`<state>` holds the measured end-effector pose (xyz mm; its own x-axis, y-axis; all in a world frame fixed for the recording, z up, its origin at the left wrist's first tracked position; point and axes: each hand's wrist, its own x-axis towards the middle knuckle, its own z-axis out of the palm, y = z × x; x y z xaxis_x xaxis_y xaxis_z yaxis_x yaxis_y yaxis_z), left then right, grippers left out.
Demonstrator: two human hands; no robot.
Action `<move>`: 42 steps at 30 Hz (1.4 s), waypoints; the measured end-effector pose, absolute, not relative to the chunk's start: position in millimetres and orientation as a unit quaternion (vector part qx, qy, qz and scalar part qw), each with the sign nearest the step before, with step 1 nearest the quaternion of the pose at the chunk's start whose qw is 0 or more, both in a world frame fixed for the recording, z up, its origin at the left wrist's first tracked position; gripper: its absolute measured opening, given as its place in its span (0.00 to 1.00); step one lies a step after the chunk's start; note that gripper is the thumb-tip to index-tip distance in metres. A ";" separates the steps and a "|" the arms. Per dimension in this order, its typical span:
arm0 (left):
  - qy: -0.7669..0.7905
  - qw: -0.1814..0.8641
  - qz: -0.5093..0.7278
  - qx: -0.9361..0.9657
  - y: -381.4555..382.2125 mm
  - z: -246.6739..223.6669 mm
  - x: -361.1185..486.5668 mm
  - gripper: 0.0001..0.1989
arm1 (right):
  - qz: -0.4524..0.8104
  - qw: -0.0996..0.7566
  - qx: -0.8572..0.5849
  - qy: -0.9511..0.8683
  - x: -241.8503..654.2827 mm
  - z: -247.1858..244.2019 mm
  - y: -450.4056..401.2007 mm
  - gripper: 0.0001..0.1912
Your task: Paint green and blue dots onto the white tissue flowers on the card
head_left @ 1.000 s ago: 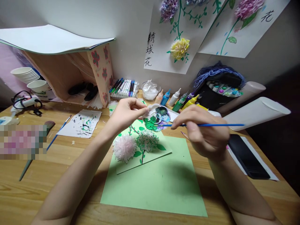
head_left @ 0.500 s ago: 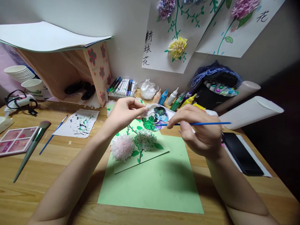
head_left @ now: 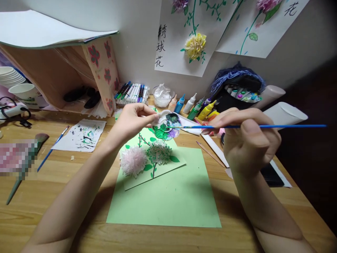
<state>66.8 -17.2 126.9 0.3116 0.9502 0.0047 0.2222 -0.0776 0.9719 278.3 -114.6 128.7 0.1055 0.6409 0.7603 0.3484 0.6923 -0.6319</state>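
Observation:
My left hand [head_left: 135, 119] pinches the rim of a small round paint palette [head_left: 173, 133], holding it tilted above the table. Green, dark and purple paint fills its wells. In my right hand [head_left: 244, 137] is a thin blue paintbrush [head_left: 284, 125], gripped between thumb and fingers and lying level. Its tip touches or hovers over the green paint; I cannot tell which. Below the palette lies a white card [head_left: 142, 181] with painted green leaves, a pale pink paper flower [head_left: 133, 161] and a green-and-white flower [head_left: 159, 152]. The card rests on a green sheet [head_left: 168, 207].
Paint bottles [head_left: 195, 109], a bowl of white stuff [head_left: 162, 95] and markers [head_left: 131, 93] line the wall. A paint-stained paper [head_left: 81, 135], another blue brush [head_left: 54, 147] and a large makeup brush [head_left: 18, 186] lie left. A black phone [head_left: 272, 178] sits right, partly behind my hand.
My right hand has moved right and slightly up, showing more of the brush. The brush tip has shifted toward the palette's middle. The whole view has shifted a little.

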 end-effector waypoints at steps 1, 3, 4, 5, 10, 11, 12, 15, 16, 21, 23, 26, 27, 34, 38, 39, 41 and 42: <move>0.467 0.489 0.368 0.639 -15.1 127.9 64.7 0.10 | 0.133 0.678 -0.350 -0.632 282.8 120.9 -117.4 0.15; 0.485 0.464 0.384 0.634 -9.8 130.6 58.9 0.09 | 0.157 0.716 -0.308 -0.607 292.6 97.1 -126.2 0.14; 0.490 0.449 0.400 0.631 -6.9 132.1 55.4 0.08 | 0.160 0.724 -0.318 -0.591 297.1 82.1 -132.2 0.15; 0.493 0.436 0.419 0.625 -4.2 133.6 51.8 0.07 | 0.169 0.717 -0.347 -0.581 300.8 66.1 -139.0 0.15; 0.514 0.409 0.448 0.606 1.1 138.7 40.2 0.05 | 0.259 0.635 -0.424 -0.591 304.6 3.3 -166.5 0.12; 0.516 0.416 0.441 0.606 0.7 138.8 39.8 0.06 | 0.265 0.624 -0.432 -0.595 303.3 -2.2 -168.5 0.11; 0.515 0.425 0.432 0.606 0.0 138.5 40.0 0.07 | 0.265 0.616 -0.439 -0.599 302.1 -5.5 -169.2 0.11; 0.508 0.449 0.418 0.605 -1.4 136.0 42.6 0.12 | 0.240 0.609 -0.452 -0.606 300.0 -7.4 -168.0 0.11; 0.506 0.451 0.416 0.607 -1.6 134.8 43.8 0.14 | 0.230 0.610 -0.453 -0.608 300.1 -7.1 -167.5 0.10; 0.505 0.447 0.401 0.620 -3.0 131.6 47.9 0.17 | 0.197 0.592 -0.437 -0.648 301.7 -7.7 -170.1 0.11; 0.507 0.445 0.400 0.621 -4.3 132.2 48.0 0.17 | 0.184 0.577 -0.436 -0.666 302.0 -8.2 -171.9 0.11; 0.509 0.439 0.402 0.622 -6.1 134.0 47.3 0.18 | 0.171 0.557 -0.434 -0.687 302.1 -8.1 -173.0 0.11; 0.509 0.437 0.402 0.623 -6.5 134.5 47.1 0.18 | 0.168 0.552 -0.433 -0.693 302.1 -8.0 -173.0 0.11; 0.503 0.442 0.406 0.622 -5.1 134.0 46.1 0.15 | 0.139 0.525 -0.441 -0.714 301.4 -6.1 -172.1 0.10; 0.496 0.449 0.406 0.623 -5.6 134.8 46.0 0.13 | 0.120 0.517 -0.434 -0.728 300.1 -3.0 -172.4 0.11; 0.495 0.445 0.404 0.627 -5.9 135.1 45.9 0.14 | 0.117 0.519 -0.434 -0.727 300.1 -2.9 -172.7 0.11; 0.491 0.438 0.401 0.638 -6.4 135.5 45.4 0.16 | 0.118 0.526 -0.438 -0.720 300.7 -3.8 -173.6 0.11; 0.489 0.435 0.401 0.641 -6.5 135.6 45.1 0.17 | 0.122 0.530 -0.440 -0.714 301.2 -4.8 -174.1 0.11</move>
